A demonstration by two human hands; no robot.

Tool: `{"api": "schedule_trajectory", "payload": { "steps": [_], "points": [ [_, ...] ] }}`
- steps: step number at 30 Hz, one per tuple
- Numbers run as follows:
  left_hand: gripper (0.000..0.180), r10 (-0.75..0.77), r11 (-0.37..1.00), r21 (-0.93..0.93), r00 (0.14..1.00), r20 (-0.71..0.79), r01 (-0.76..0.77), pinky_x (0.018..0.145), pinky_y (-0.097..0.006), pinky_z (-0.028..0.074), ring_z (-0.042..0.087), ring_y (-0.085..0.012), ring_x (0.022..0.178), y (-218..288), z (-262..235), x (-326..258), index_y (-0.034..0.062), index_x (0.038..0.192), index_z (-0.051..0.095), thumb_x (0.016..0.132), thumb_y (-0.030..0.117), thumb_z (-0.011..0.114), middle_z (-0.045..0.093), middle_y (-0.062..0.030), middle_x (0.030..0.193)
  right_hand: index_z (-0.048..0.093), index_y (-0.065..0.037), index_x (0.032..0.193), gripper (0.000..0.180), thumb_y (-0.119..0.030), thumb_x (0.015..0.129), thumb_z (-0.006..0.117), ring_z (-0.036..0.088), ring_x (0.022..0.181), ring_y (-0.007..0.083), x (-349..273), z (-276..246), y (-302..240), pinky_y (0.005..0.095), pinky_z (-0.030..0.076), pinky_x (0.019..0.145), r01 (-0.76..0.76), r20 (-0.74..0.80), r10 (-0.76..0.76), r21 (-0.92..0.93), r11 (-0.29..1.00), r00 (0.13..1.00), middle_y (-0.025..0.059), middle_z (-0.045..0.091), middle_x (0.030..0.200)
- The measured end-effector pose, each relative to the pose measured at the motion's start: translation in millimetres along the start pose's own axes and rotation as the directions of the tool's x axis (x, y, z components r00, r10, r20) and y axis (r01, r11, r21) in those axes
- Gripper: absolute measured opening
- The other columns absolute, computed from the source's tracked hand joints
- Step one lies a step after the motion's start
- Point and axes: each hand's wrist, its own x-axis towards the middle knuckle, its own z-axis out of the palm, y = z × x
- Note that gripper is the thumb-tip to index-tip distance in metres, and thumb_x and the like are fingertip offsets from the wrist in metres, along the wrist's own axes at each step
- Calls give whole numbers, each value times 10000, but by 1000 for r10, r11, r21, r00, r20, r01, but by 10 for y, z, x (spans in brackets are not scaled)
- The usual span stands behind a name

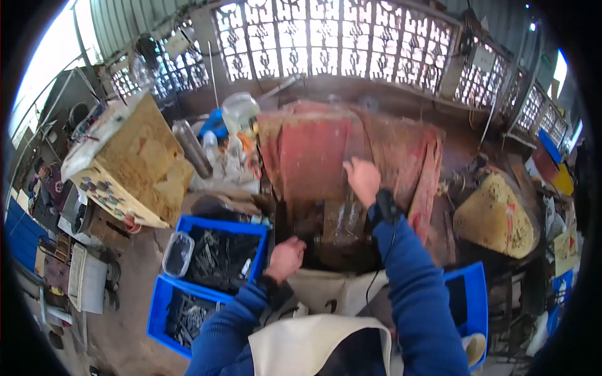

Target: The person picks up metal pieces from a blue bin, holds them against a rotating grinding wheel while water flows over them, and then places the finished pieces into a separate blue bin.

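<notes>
My right hand (364,180) is raised in front of a worn red cover (316,147), with its fingers curled in; whatever it holds, if anything, is too small to make out. Lower and to the left, my left hand (287,258) has its fingers bent together at the edge of a dark recess. Inside that recess sits a brownish metal block (344,220), between my two hands. Beside my left hand, a blue crate (266,250) holds many thin dark strips.
A second blue crate (152,313) with dark pieces stands nearer at left, and a clear plastic tub (179,254) rests on the crates' edge. Another blue crate (481,294) is at my right. A yellowish cabinet (141,156) and a yellow rounded guard (495,216) flank the workplace.
</notes>
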Motion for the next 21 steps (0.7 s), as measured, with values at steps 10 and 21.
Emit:
{"api": "schedule_trajectory", "payload": {
  "steps": [10,21],
  "points": [
    [279,-3,986,-163,993,-121,-17,747,-428,506,608,-378,876,-38,-62,256,43,1000,672,786,-55,522,623,-180,913,654,-11,930,232,-208,822,711,625,698,357,-1489,-1185,-271,401,507,621,-201,247,65,580,789,967,164,643,757],
    [162,305,884,260,901,308,-388,732,-453,499,598,-373,808,27,536,569,2,947,655,864,85,544,617,-194,867,621,-129,967,347,-82,627,676,591,660,259,-2888,-1512,-158,398,494,563,-43,289,-169,606,795,942,49,529,751]
  ]
}}
